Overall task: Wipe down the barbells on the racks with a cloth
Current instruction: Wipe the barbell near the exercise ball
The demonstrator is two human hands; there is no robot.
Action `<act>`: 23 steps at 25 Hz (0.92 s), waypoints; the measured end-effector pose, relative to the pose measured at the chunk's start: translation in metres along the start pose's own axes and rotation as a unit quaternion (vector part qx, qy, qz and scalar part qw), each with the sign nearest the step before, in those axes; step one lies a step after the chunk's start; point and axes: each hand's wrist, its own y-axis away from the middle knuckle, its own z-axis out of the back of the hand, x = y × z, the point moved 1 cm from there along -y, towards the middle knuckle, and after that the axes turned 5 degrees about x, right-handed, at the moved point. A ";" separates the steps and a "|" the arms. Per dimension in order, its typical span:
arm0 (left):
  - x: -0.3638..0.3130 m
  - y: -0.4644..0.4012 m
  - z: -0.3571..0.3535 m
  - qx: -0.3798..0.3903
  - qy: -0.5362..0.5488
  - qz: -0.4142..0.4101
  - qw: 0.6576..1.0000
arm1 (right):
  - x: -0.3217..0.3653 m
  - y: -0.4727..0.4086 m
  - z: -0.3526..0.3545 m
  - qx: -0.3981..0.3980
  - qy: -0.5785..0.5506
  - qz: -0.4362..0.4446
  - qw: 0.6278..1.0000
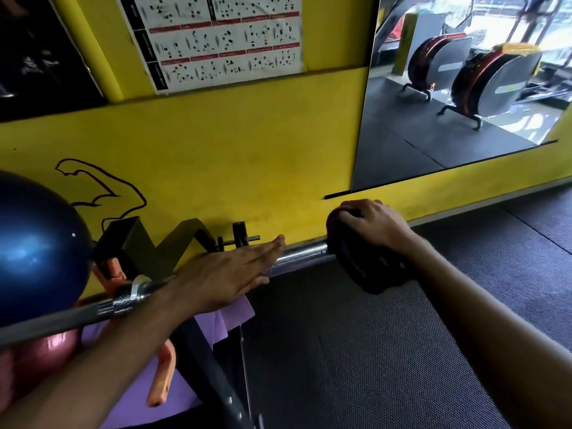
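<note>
A chrome barbell runs across the view just in front of the yellow wall, resting on a black and orange rack. The left hand lies flat on the barbell's sleeve with its fingers straight, pressing a purple cloth that hangs down below the bar under the palm. Further along the barbell, away from the rack, the right hand curls its fingers over the top rim of a dark weight plate mounted on the sleeve. A blue ball sits close beside the rack end of the barbell. Above the barbell, the wall carries an exercise chart and a mirror.
</note>
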 end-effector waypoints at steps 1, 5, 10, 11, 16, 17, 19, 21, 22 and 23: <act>-0.001 0.001 0.001 0.006 -0.001 -0.003 1.000 | 0.009 -0.010 0.002 0.041 0.048 0.003 0.998; -0.001 -0.002 0.005 0.007 0.008 -0.014 1.000 | 0.024 0.024 -0.013 -0.026 0.105 0.127 0.986; 0.021 0.035 0.023 -0.020 0.037 -0.012 0.999 | 0.022 0.042 -0.006 -0.098 -0.040 0.105 0.989; 0.032 0.052 0.027 -0.047 -0.009 -0.016 0.999 | 0.030 0.042 -0.005 -0.123 -0.081 0.091 0.985; 0.092 0.131 0.027 -0.087 -0.118 -0.020 0.989 | 0.072 0.048 -0.049 -0.098 0.053 0.091 0.990; 0.100 0.140 0.021 -0.082 -0.118 -0.019 0.989 | 0.070 0.049 -0.054 -0.105 0.068 0.088 0.988; 0.105 0.149 0.012 -0.079 -0.155 -0.020 0.985 | 0.068 0.041 -0.047 -0.108 0.070 0.036 0.991; 0.108 0.153 0.006 -0.085 -0.178 -0.025 0.980 | 0.085 0.018 -0.042 -0.071 0.071 -0.064 0.993; 0.108 0.154 0.004 -0.092 -0.176 -0.026 0.980 | 0.098 0.009 -0.046 -0.062 0.084 -0.103 0.989; 0.108 0.154 0.002 -0.108 -0.173 -0.029 0.979 | 0.111 0.006 -0.055 -0.066 0.095 -0.121 0.986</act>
